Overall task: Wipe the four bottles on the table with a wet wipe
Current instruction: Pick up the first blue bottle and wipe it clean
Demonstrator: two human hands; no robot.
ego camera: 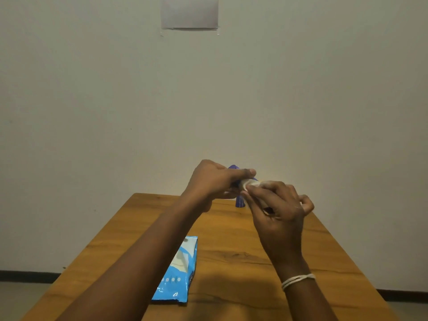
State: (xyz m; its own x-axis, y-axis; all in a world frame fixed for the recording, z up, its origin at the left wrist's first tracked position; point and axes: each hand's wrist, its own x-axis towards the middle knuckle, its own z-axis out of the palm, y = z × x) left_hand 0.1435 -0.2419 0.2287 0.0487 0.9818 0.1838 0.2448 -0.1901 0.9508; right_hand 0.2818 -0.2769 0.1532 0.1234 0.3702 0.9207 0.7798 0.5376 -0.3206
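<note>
Forearms: both enter from the bottom edge and converge over the far half of the table (324, 262); a pale string band sits on the right wrist.
Wipe packet (178, 269): blue and white, flat on the wood near the front, left of centre, flap side up, well apart from both hands.
Left hand (215, 181): fingers closed round a purple bottle (239, 201), thumb laid along the top; bottle held up off the table.
Bottle orientation: long axis appears to run from upper left to lower right, one purple end showing above the thumb, the other below the hands. Most of the body is hidden, so cap end cannot be told.
Right hand (278, 205): thumb and first fingers pinched on a white wet wipe (249, 185), pressed against the bottle; last two fingers curled loose.
Key relation: bottle lies just left of the right hand and touching it through the wipe, so a stroke along the axis would be a short pull toward the right hand.
Step (judged): wiping one bottle in hand.
Other bottles: none visible; progress on the four cannot be told.
Risk (judged): wet plastic may twist in the left grip during the stroke.
Background: plain wall, a sheet of paper (190, 12) taped high on it.
</note>
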